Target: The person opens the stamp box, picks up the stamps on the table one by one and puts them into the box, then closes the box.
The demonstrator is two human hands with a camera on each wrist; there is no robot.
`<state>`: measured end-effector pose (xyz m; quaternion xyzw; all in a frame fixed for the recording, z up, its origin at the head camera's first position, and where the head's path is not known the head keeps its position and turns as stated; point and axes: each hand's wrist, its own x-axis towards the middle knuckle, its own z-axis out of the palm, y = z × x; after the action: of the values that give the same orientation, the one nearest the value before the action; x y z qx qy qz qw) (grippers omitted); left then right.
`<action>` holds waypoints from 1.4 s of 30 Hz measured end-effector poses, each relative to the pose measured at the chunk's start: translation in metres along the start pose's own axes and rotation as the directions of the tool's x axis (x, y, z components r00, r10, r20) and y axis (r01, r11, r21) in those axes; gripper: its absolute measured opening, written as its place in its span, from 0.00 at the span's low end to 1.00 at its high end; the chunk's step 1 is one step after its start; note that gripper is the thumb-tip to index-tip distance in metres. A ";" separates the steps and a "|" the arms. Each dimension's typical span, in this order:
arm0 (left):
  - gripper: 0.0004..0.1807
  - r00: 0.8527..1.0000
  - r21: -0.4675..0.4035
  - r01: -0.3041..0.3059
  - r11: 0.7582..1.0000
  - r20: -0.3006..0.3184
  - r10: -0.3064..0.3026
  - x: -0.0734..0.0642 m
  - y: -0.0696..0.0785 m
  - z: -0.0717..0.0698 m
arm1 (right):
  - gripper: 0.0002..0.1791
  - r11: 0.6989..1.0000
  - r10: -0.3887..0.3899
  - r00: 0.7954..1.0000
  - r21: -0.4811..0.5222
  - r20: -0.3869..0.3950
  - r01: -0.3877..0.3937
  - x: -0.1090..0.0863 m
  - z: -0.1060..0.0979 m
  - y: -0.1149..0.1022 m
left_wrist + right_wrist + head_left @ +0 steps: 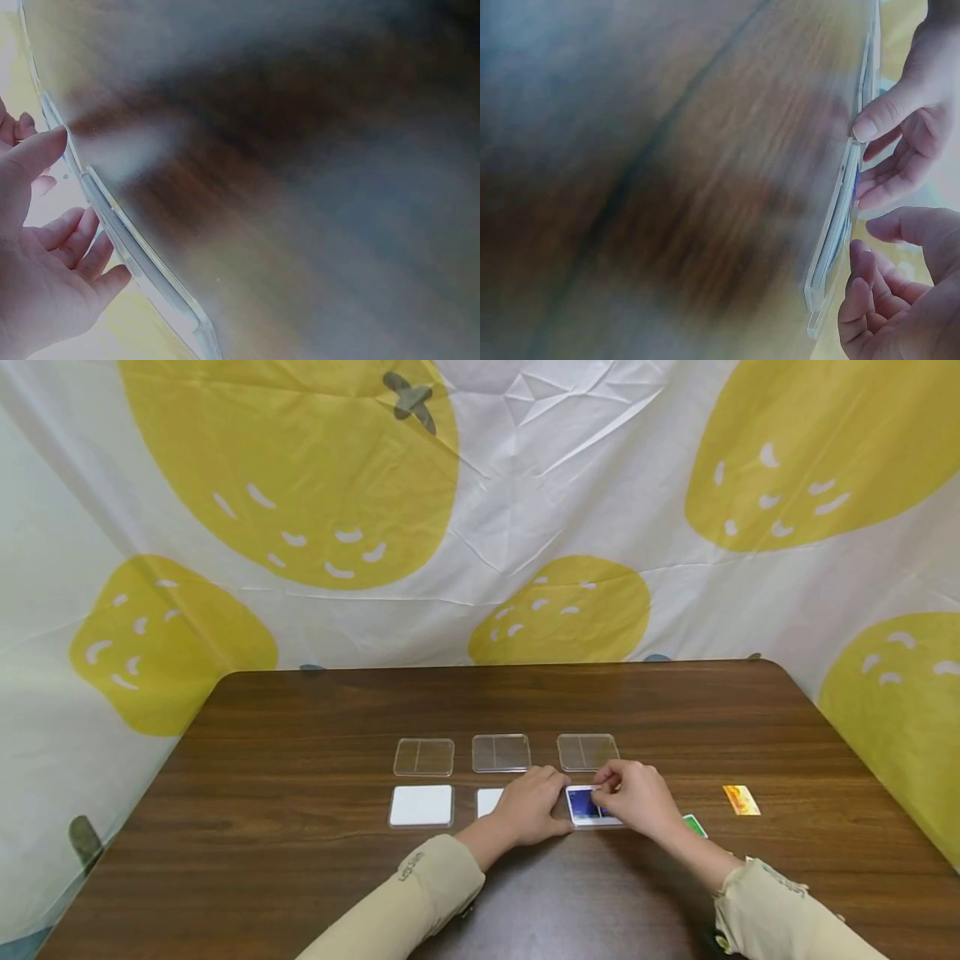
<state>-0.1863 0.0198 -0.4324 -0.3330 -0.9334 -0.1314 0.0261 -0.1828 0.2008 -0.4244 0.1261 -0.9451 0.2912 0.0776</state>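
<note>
A shallow clear plastic case (592, 823) lies on the table with a blue card (581, 803) on top inside it. My left hand (528, 806) holds its left side, thumb at the near edge and fingers toward the far corner. In the right wrist view, the left thumb (877, 121) touches the case's near edge. Over the blue card hovers my right hand (633, 797), fingers bent and fingertips close above it. A gap shows between right thumb and forefinger in the right wrist view, with nothing seen in it. The case's right part is hidden behind that hand.
Two more cases with white cards (422, 805) (489, 802) stand to the left, one partly under my left hand. Behind are three clear lids (424, 757) in a row. To the right lie an orange card (741, 800) and a partly covered green card (695, 825).
</note>
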 end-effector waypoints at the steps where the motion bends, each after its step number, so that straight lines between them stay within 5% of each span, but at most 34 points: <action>1: 0.28 1.000 0.001 -0.001 1.000 -0.001 0.001 0.000 0.000 0.000 | 0.04 1.000 -0.002 1.000 0.008 -0.001 0.002 0.000 -0.001 0.001; 25: 0.31 1.000 -0.016 0.024 1.000 0.016 -0.023 -0.001 -0.008 -0.005 | 0.10 0.994 0.015 0.998 0.110 0.057 -0.021 -0.014 -0.026 0.004; 42: 0.32 1.000 -0.055 0.022 0.998 0.007 -0.022 -0.047 -0.047 -0.032 | 0.10 0.995 -0.001 0.997 0.104 0.078 -0.007 -0.022 -0.041 0.015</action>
<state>-0.1811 -0.0526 -0.4183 -0.3237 -0.9331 -0.1564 0.0124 -0.1632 0.2403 -0.4034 0.1398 -0.9311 0.3352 0.0334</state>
